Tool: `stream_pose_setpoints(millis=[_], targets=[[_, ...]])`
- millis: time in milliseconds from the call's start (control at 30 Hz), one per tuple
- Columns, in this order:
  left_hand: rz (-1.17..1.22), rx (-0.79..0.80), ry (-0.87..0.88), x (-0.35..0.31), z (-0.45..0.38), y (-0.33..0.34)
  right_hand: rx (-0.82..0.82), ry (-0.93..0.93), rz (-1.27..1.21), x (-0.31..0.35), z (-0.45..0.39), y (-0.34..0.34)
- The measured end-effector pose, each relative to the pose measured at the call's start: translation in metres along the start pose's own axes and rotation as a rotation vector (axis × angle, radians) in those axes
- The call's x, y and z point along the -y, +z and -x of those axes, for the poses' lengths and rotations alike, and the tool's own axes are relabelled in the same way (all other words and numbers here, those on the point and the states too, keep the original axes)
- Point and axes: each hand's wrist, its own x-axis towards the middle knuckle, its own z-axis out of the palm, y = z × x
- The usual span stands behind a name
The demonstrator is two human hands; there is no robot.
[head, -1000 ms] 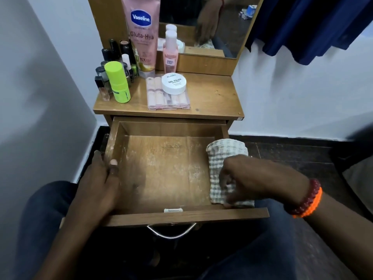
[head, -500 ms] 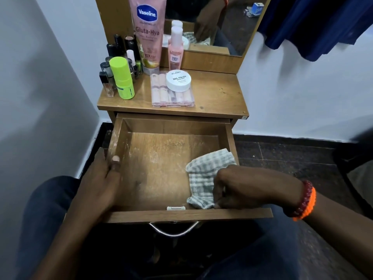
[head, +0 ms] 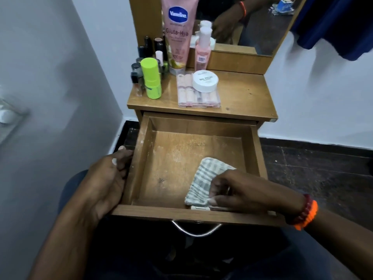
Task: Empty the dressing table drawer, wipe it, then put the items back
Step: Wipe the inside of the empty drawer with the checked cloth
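Note:
The wooden drawer (head: 139,158) is pulled out, its dusty floor bare except for a checked cloth (head: 203,180). My right hand (head: 240,193) grips the cloth at the drawer's front right, near the front wall. My left hand (head: 107,182) holds the drawer's left side wall from outside. On the tabletop (head: 242,93) stand the removed items: a pink Vaseline tube (head: 178,31), a pink bottle (head: 202,51), a lime-green stick (head: 151,77), several small dark bottles (head: 149,47), a clear lipstick case (head: 197,96) and a white round jar (head: 204,80) on it.
A mirror (head: 252,23) rises behind the tabletop. A grey wall (head: 50,98) stands close on the left, a white wall on the right with blue fabric (head: 339,23) hanging. Dark floor tiles (head: 314,168) lie right of the drawer. A metal handle (head: 195,231) hangs under the drawer front.
My right hand has dragged the cloth from the drawer's right wall leftward along the front. The cloth bunched up. My left hand stayed on the left side wall.

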Motion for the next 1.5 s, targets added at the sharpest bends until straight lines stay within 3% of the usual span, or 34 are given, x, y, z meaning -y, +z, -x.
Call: stream_pose_setpoints(millis=[167, 267, 400, 500, 600, 700, 767, 833, 933, 1000, 1067, 1233, 1367, 1500], targets=[[-0.093, -0.048, 0.011, -0.001, 0.006, -0.019, -0.105, -0.001, -0.392, 0.007, -0.017, 0.004], [-0.102, -0.054, -0.019, -0.002, 0.01, -0.024, -0.149, -0.1, -0.472, 0.036, -0.048, 0.012], [-0.029, -0.055, -0.037, -0.003, 0.009, -0.029, 0.032, -0.217, -0.3, 0.073, -0.084, 0.033], [0.059, -0.044, -0.066, -0.002, 0.007, -0.028, 0.036, -0.229, -0.254, 0.085, -0.103, 0.045], [0.077, -0.066, -0.077, 0.003, 0.004, -0.027, -0.013, -0.219, -0.193, 0.087, -0.109, 0.049], [0.089, -0.092, -0.087, 0.005, 0.004, -0.029, -0.2, -0.201, -0.019, 0.081, -0.111, 0.061], [0.078, -0.114, -0.063, 0.007, 0.006, -0.029, -0.295, -0.132, -0.042, 0.075, -0.114, 0.064], [0.014, -0.198, 0.007, 0.009, 0.007, -0.029, -0.348, -0.072, -0.296, 0.074, -0.113, 0.056], [-0.453, -0.368, 0.225, 0.01, 0.014, -0.035, -0.406, -0.168, -0.474, 0.09, -0.103, 0.043], [-0.7, -0.438, 0.284, 0.011, 0.018, -0.038, -0.378, -0.271, -0.422, 0.103, -0.097, 0.043], [-0.767, -0.432, 0.274, 0.016, 0.019, -0.039, -0.265, -0.306, -0.303, 0.108, -0.098, 0.05], [-0.694, -0.416, 0.232, 0.024, 0.029, -0.048, -0.241, -0.256, -0.087, 0.099, -0.106, 0.058], [-0.668, -0.372, 0.217, 0.027, 0.035, -0.052, -0.208, -0.326, 0.06, 0.097, -0.109, 0.058], [-0.72, -0.345, 0.198, 0.025, 0.035, -0.052, -0.248, -0.328, 0.354, 0.088, -0.117, 0.046]])
